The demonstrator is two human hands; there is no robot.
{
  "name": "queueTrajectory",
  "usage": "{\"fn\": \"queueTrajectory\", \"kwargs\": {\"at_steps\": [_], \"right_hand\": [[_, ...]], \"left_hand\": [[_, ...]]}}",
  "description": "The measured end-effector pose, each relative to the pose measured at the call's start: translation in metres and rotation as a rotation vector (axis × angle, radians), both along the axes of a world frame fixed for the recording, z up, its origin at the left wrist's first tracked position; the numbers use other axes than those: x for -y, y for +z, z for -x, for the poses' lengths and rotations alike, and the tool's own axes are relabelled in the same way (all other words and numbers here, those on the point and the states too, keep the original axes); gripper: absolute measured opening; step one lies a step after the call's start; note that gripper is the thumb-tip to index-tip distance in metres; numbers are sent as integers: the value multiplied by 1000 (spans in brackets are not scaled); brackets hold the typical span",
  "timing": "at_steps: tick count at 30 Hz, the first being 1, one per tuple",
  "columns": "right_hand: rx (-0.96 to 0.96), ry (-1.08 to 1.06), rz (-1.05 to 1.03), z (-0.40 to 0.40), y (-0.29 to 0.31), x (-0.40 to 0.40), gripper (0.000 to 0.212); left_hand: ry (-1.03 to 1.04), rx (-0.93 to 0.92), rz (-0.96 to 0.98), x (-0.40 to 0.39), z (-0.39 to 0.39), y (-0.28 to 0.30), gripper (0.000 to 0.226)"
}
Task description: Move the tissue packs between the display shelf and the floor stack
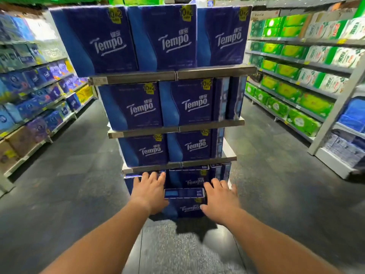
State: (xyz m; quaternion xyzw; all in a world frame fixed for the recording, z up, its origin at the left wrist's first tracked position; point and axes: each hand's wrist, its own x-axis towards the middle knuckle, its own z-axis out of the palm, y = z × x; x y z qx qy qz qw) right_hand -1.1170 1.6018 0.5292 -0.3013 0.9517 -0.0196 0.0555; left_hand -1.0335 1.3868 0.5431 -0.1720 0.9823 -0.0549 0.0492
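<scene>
A dark blue Tempo tissue pack point(185, 204) is in front of the bottom tier of the display shelf point(177, 132), just above the floor. My left hand point(150, 191) presses flat on its left side, fingers spread toward the shelf. My right hand point(220, 198) presses on its right side, thumb on the front face. The pack is clamped between both palms. The shelf's tiers hold more Tempo packs point(130, 106), some face-on, some turned edge-on at the right. Another pack point(188, 179) stands right behind the held one.
Grey floor point(79, 194) runs down both aisles. A left aisle rack point(39, 107) holds blue and purple packs. A right aisle rack point(296, 80) holds green packs, with a white upright post point(335, 107) near me.
</scene>
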Motion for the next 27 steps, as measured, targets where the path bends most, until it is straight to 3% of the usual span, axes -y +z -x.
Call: {"fn": "queueTrajectory", "kwargs": {"at_steps": [6,15,21,27], "right_hand": [[88,-43,-37,-28,-37,-15,67],[112,-75,-32,17,-59,-5,70],[160,-69,-71,95,-99,11,71],[208,-66,-84,211,-144,44,90]], "left_hand": [[-1,77,-55,-12,-29,-44,102],[-2,102,-72,11,25,-64,101],[15,154,-102,25,93,-114,99],[150,235,-146,61,176,-173,103]]}}
